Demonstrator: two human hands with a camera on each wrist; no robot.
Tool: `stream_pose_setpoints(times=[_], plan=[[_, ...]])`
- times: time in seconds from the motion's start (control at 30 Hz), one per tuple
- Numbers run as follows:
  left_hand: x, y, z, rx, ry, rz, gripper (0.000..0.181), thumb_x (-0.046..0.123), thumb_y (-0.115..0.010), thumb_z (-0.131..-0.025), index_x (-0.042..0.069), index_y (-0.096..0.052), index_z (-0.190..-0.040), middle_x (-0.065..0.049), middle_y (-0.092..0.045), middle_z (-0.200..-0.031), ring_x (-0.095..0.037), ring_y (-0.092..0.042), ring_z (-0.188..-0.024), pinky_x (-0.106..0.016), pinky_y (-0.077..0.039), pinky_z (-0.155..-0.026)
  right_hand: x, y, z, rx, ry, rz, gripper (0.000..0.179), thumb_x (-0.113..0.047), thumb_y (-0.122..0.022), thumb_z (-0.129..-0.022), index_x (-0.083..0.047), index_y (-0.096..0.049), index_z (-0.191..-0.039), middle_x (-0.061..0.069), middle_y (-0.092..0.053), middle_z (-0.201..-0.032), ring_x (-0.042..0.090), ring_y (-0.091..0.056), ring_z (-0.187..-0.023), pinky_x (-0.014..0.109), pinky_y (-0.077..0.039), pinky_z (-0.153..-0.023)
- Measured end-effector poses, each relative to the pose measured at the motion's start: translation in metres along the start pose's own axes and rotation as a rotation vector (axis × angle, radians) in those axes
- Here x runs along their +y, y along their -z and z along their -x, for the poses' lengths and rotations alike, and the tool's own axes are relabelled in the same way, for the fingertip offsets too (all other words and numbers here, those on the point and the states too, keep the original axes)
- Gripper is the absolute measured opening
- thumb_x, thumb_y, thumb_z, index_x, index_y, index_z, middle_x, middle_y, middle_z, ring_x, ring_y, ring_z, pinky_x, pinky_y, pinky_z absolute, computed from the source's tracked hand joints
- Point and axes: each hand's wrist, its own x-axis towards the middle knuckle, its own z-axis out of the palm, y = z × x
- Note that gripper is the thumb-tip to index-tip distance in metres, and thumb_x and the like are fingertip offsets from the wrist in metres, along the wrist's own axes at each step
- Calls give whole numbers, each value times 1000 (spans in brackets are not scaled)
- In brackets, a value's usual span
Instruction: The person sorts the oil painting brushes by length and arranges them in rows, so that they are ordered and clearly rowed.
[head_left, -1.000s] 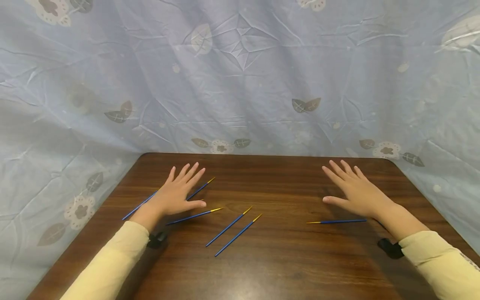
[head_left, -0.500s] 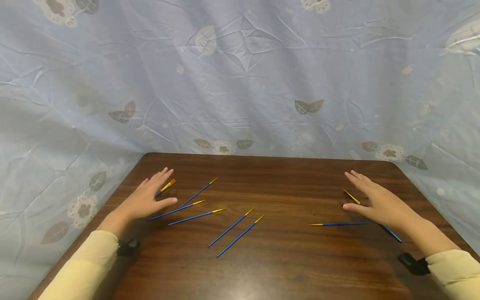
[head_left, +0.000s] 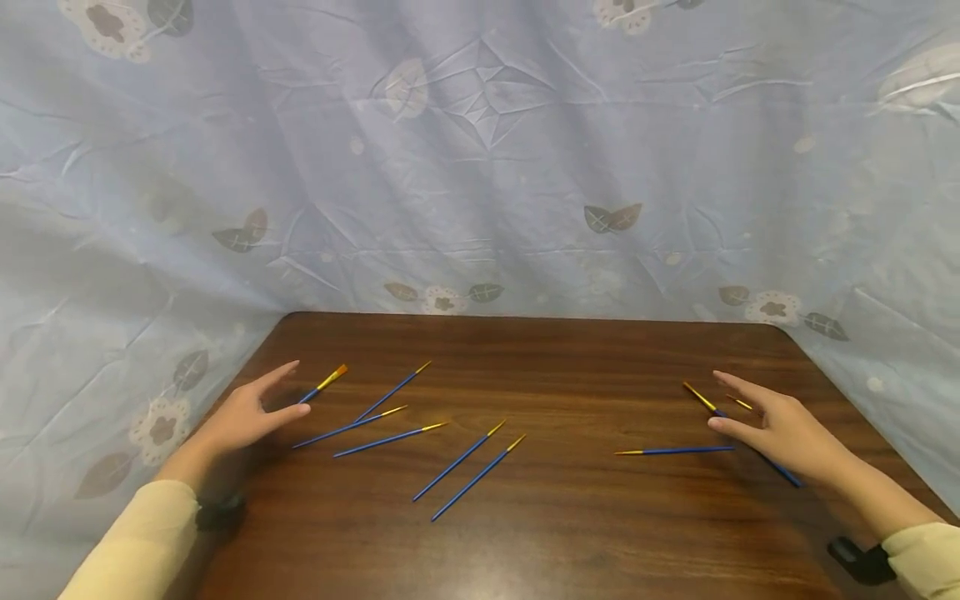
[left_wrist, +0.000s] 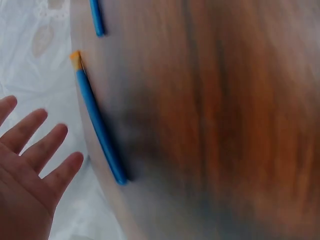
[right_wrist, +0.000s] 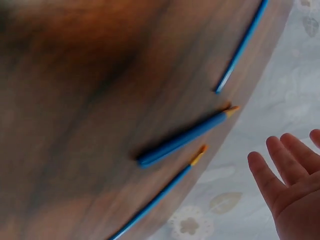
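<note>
Across the bench (head_left: 570,517): nine blue-handled brushes (head_left: 459,460) can be made out, six from the left side to the middle and three at the right.
Hands against a second ago: both have drawn outward and nearer the person, from over the bench's middle flanks toward its two side edges.
Brushes uncovered: the flat brush (head_left: 322,385) at far left now shows its bristle head, and the slanting brush (head_left: 699,396) at right shows both ends.
What that amounts to: the layout looks unchanged and no brush is gripped, so I judge that the brushes have been revealed, not handled.
Left hand (head_left: 243,417): wide, thumb apart from the fingers, holding nothing; raised just beside the flat brush, with straight, spread fingers in the left wrist view.
Right hand (head_left: 795,437): wide too and holding nothing, thumb toward the middle; it hangs over the slanting brush, hiding part of its handle, near the crosswise brush (head_left: 686,450) and the small brush tip (head_left: 738,402).
Forearms: angled in from the two lower corners, yellow sleeves (head_left: 135,542) pulled back behind the wrists.
</note>
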Motion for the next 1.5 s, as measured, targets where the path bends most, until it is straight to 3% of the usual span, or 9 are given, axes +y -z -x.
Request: stream_pose_setpoints(times=[0.37, 0.43, 0.63, 0.8, 0.9, 1.0, 1.1, 1.2, 1.5], plan=[[-22, 5, 7, 6, 78, 82, 74, 31, -74, -88, -3, -40, -145, -32, -53, -130, -49, -53, -116, -59, -45, -93, 24, -6, 10, 22, -95, -12, 69, -37, -67, -93, 1, -40, -144, 28, -55, -129, 48, -53, -113, 66, -45, -85], [-25, 6, 7, 5, 85, 89, 72, 31, -73, -89, -3, -42, -144, -31, -55, -128, -46, -55, -114, -53, -48, -92, 27, -7, 12, 16, -111, -14, 69, -37, -67, -92, 2, -41, -144, 30, -56, -126, 50, -53, -111, 67, -45, -83], [-28, 8, 5, -21, 96, 156, 66, 26, -73, -89, -5, -44, -141, -27, -54, -132, -41, -56, -115, -21, -49, -84, 35, -10, 11, -10, -138, -38, 68, -36, -67, -93, 5, -42, -142, 32, -57, -123, 54, -51, -112, 67, -44, -83], [-31, 9, 4, -43, 101, 223, 64, 18, -72, -90, -8, -43, -140, -28, -49, -137, -43, -55, -116, -16, -48, -81, 41, -13, 10, -34, -172, -87, 67, -35, -67, -93, 6, -43, -140, 32, -57, -123, 51, -53, -111, 65, -47, -82], [-33, 9, 4, -45, 116, 246, 62, 16, -72, -89, -8, -44, -140, -28, -50, -136, -42, -56, -115, -17, -50, -80, 45, -14, 9, -44, -195, -120, 67, -34, -67, -93, 8, -43, -140, 31, -57, -124, 48, -55, -110, 56, -51, -82], [-36, 8, 3, -54, 135, 257, 62, 17, -72, -89, -7, -45, -140, -26, -50, -137, -41, -56, -115, -17, -49, -81, 48, -14, 8, -47, -213, -147, 67, -34, -67, -93, 9, -43, -139, 30, -57, -123, 37, -60, -107, 39, -56, -77], [-38, 8, 2, -69, 153, 260, 62, 19, -72, -89, -6, -46, -140, -25, -51, -136, -40, -57, -115, -15, -47, -82, 51, -15, 7, -58, -235, -183, 68, -34, -68, -92, 10, -43, -138, 30, -55, -127, 11, -62, -99, 26, -56, -72], [-38, 7, -1, -85, 168, 265, 62, 20, -73, -89, -5, -46, -140, -25, -53, -135, -39, -57, -115, -15, -47, -83, 55, -15, 8, -77, -248, -206, 69, -34, -68, -92, 11, -43, -138, 30, -52, -130, -10, -53, -92, 21, -54, -73], [-38, -1, -12, -107, 180, 294, 60, 18, -73, -89, -6, -48, -138, -24, -56, -131, -36, -56, -114, -18, -49, -82, 61, -14, 11, -107, -281, -238, 65, -31, -69, -92, 11, -46, -135, 28, -56, -125, -8, -52, -91, 19, -52, -73]])
